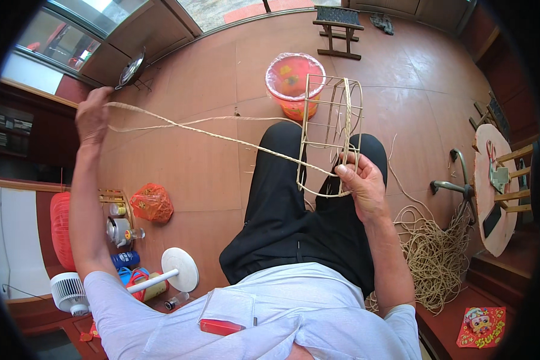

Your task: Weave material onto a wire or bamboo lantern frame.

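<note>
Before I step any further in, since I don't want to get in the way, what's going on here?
A seated person is handling tan cord and a thin-barred frame. The right grip holds the frame's near end, where the cord meets it; the left grip, far out to the side, holds the cord's stretched length. A red bin stands ahead, and a tangled heap of cord lies to the right.

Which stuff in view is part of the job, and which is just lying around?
Part of the job:
- cord, left hand holding it out
- wire frame, in right hand
- cord heap, probably the supply

Lying around:
- bucket
- stool
- fan
- kettle
- red bag
- scissors, untouched, possibly a tool
</note>
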Demonstrator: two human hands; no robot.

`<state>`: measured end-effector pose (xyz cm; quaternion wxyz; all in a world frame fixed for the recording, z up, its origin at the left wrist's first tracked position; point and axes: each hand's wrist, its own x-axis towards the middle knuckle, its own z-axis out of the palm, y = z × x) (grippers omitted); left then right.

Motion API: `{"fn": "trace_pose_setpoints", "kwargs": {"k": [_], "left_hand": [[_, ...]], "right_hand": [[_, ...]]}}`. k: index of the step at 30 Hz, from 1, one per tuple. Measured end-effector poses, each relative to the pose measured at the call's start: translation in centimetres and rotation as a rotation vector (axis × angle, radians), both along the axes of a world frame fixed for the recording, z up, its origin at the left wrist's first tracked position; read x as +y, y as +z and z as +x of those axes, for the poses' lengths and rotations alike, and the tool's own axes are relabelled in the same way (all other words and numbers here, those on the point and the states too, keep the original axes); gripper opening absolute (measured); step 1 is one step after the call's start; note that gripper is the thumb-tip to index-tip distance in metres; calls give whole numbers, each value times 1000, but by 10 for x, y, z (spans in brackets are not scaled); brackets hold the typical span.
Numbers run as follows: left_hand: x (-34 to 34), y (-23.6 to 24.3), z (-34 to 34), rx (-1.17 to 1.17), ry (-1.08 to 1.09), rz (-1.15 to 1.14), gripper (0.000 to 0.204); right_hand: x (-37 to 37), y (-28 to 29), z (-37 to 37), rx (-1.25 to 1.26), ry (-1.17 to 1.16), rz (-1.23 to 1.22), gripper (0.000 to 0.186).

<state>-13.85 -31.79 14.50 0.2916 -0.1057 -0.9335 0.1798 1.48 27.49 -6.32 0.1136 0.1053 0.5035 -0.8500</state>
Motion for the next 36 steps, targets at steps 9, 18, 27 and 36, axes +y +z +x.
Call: {"fn": "trace_pose_setpoints", "kwargs": {"k": [9, 18, 27, 36], "left_hand": [[-220, 120, 94, 25, 905, 22, 33], [-248, 111, 53, -118, 184, 747, 53], [312, -92, 157, -407, -643, 514, 31], [369, -143, 173, -551, -563, 459, 32]], "right_hand": [[-3, -1, 2, 3, 17, -14, 41], [-10, -7, -3, 36, 52, -8, 40], [-11, -4, 0, 42, -4, -13, 39], [-9, -4, 4, 53, 9, -7, 37]]}}
